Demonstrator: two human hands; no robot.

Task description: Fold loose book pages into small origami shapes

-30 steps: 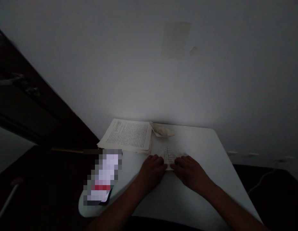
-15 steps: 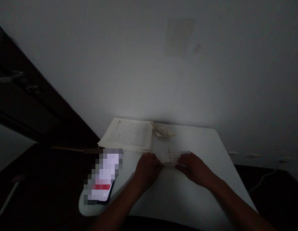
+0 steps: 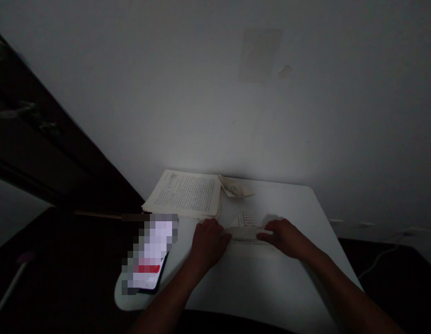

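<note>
A printed sheet of paper [image 3: 243, 233] lies on the white table between my hands. Its far part rises to a folded triangular point, and a straight folded strip runs across its near part. My left hand [image 3: 211, 241] has its fingers closed on the strip's left end. At the opposite end, my right hand [image 3: 279, 235] pinches the paper between thumb and fingers. Beyond them, a folded paper boat [image 3: 235, 188] rests against the right edge of a stack of printed pages [image 3: 185, 195].
A phone with a lit, blurred screen [image 3: 151, 255] lies at the table's left side. The white table [image 3: 271, 287] stands against a pale wall [image 3: 201, 93]. A dark door [image 3: 37, 139] is at the left, and a thin cable [image 3: 382, 257] hangs at the right.
The near strip of the paper now shows wider and flatter, covering the lower part of the triangle. My hands have moved slightly apart. The boat, pages and phone stay put.
</note>
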